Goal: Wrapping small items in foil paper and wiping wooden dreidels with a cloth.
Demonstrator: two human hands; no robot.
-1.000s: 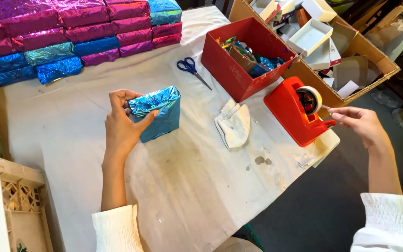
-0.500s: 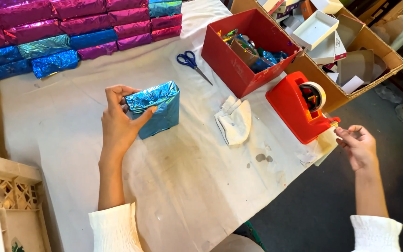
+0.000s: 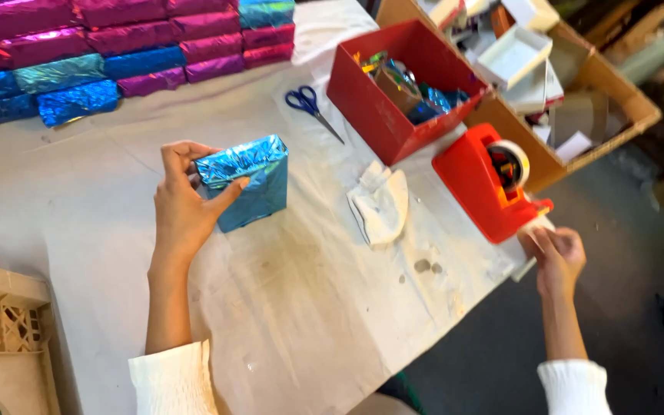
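My left hand [image 3: 184,201] grips one end of a box wrapped in shiny blue foil [image 3: 251,183], which stands on the white cloth-covered table [image 3: 293,323]. My right hand [image 3: 556,255] is at the table's right edge, just below the cutter of a red tape dispenser [image 3: 487,182], pinching a strip of clear tape [image 3: 536,229] drawn from the roll. The fingers are closed around the tape end.
Blue-handled scissors [image 3: 310,106] lie behind the box. A crumpled white cloth [image 3: 382,204] sits between box and dispenser. A red bin [image 3: 397,86] of foil scraps, a cardboard box [image 3: 578,92], rows of pink and blue wrapped boxes [image 3: 109,54] and a pale crate [image 3: 5,338] surround.
My right hand has moved down and toward me from beside the dispenser, drawing tape out past the table edge. The left hand and the blue box have stayed put.
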